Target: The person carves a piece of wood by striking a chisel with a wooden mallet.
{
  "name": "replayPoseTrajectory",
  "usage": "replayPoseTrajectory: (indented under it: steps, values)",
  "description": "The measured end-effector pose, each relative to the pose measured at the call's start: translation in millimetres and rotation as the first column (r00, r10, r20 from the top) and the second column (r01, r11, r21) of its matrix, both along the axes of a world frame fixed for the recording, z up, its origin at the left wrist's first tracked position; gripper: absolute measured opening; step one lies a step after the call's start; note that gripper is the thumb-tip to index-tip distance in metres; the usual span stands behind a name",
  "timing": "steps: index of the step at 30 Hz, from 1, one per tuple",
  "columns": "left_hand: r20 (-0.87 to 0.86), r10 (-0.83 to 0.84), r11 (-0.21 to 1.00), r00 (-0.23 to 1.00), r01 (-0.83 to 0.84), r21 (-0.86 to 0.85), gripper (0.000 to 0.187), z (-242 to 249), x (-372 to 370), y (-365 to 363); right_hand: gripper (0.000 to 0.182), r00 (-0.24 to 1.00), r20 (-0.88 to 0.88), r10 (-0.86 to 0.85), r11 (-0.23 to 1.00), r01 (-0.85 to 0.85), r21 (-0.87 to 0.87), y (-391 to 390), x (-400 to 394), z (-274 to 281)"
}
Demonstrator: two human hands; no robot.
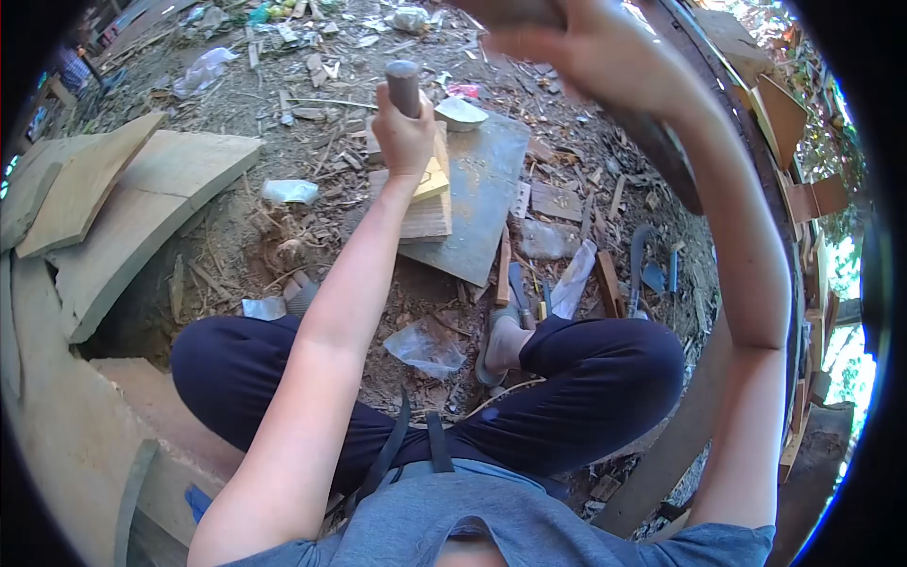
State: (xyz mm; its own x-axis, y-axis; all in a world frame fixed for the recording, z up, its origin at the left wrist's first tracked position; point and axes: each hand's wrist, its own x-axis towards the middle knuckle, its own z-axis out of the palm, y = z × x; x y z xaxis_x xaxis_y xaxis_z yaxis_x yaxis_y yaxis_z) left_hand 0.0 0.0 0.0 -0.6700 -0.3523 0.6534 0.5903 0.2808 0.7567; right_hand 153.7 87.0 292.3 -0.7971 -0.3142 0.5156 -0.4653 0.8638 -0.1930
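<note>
Dark grey, cylindrical handle [403,87]: upright in the left grip [404,137], which is wrapped closed around it with its top end exposed. The lower end of the tool is hidden by the grip. Just below the grip lies yellow wood [433,181], on a pale wood block [427,219]; both overlap a grey board [484,189] on the littered ground. The right grip [609,57], raised and blurred, is closed around a dark brown object [520,11], partly outside the view. Beyond the left grip is a white dish-like object [460,114]; toward the body is a sandalled foot [505,342].

CAUTION: The exposed top leaves little clearance above the left grip; a misaligned downward stroke could hit the fingers. The stacked wood could shift if the grey board rocks on debris. A tilted handle could let the tool skid across the wood
</note>
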Motion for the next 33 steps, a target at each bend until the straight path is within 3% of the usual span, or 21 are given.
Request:
replayPoseTrajectory:
  steps: [1,3,5,7,9,10,13,14,15,17,18,19,21,23,25,27,28,29,31,32,33]
  values:
    - [-0.068,0.012,0.999,0.998,-0.010,0.038,0.028,7,-1,3,0.078,1.000,-0.007,-0.011,1.000,0.011,0.023,0,1,1]
    - [0.059,-0.019,0.999,0.998,0.021,-0.026,0.028,-8,18,-15,0.047,0.901,0.132,0.414,0.851,-0.331,-0.409,19,3,21]
    - [0.086,-0.017,1.000,0.996,0.018,-0.013,0.030,-5,11,-8,0.049,0.976,-0.016,0.218,0.908,-0.208,-0.363,3,1,6]
    - [0.059,0.008,1.000,0.998,-0.007,-0.021,0.030,-1,3,-2,0.079,0.902,0.369,-0.222,0.956,0.127,0.264,6,-30,-33]
    - [-0.084,-0.025,0.997,0.996,0.018,-0.078,0.030,-5,1,3,0.075,0.933,0.345,-0.101,0.963,0.004,0.270,32,-57,-108]
    - [0.016,-0.020,0.995,1.000,0.021,-0.094,0.030,-4,5,4,0.062,0.978,0.210,0.009,0.977,-0.053,0.207,44,-73,-121]
    - [0.060,-0.055,0.995,0.997,0.059,-0.078,0.031,-3,4,1,0.063,0.893,0.447,0.059,0.990,-0.111,0.092,46,-67,-71]
    - [0.028,-0.056,0.995,0.998,0.058,-0.079,0.029,-4,3,1,0.050,0.962,0.036,0.271,0.925,-0.270,0.267,58,-80,-57]
    - [0.041,-0.065,0.994,0.997,0.068,-0.081,0.029,-3,5,1,0.056,0.942,0.275,0.191,0.981,-0.189,-0.034,34,-51,-20]
    - [0.053,-0.038,0.996,0.998,0.042,-0.082,0.027,-1,5,2,0.059,0.993,0.114,0.021,0.974,0.006,-0.226,4,-6,21]
    - [0.000,-0.017,0.998,1.000,0.017,-0.068,0.026,-2,4,3,0.061,0.950,-0.311,0.021,0.982,-0.077,-0.171,-3,-14,2]
    - [0.008,-0.021,0.997,1.000,0.021,-0.068,0.026,-4,5,5,0.060,0.949,-0.201,0.244,0.890,-0.302,-0.342,14,-9,11]
    - [0.019,-0.022,0.996,1.000,0.024,-0.080,0.027,-5,4,2,0.061,0.974,-0.216,0.068,0.989,-0.094,-0.112,27,-45,-30]
    - [0.016,-0.037,0.996,0.999,0.039,-0.084,0.027,-5,6,1,0.069,0.992,0.110,0.054,0.975,-0.076,0.207,53,-73,-124]
    - [0.070,-0.062,0.987,0.996,0.071,-0.145,0.029,-8,3,9,0.072,0.976,0.215,-0.037,0.992,0.010,0.124,46,-65,-109]
    - [-0.003,0.016,0.983,1.000,-0.016,-0.185,0.027,-9,1,10,0.069,0.858,0.513,-0.040,0.996,-0.004,0.084,48,-58,-83]
    - [0.040,-0.061,0.992,0.997,0.065,-0.110,0.026,-9,2,8,0.066,0.929,0.362,0.083,0.991,-0.116,0.072,56,-71,-87]
    - [0.080,-0.138,0.989,0.987,0.141,-0.033,0.025,-11,1,7,0.062,0.993,-0.069,0.091,0.979,-0.077,0.190,38,-21,-59]
    - [0.161,-0.127,0.989,0.979,0.138,-0.055,0.023,-19,-3,2,0.065,0.989,-0.022,0.146,0.989,-0.146,0.032,35,-23,-20]
    - [0.101,-0.113,0.989,0.988,0.121,-0.082,0.024,-21,-5,2,0.064,0.951,0.274,0.143,0.975,-0.088,-0.203,34,-15,17]
    - [0.035,-0.102,0.989,0.994,0.105,-0.100,0.027,-21,-7,5,0.061,0.964,0.105,0.243,0.943,-0.209,-0.259,35,2,16]
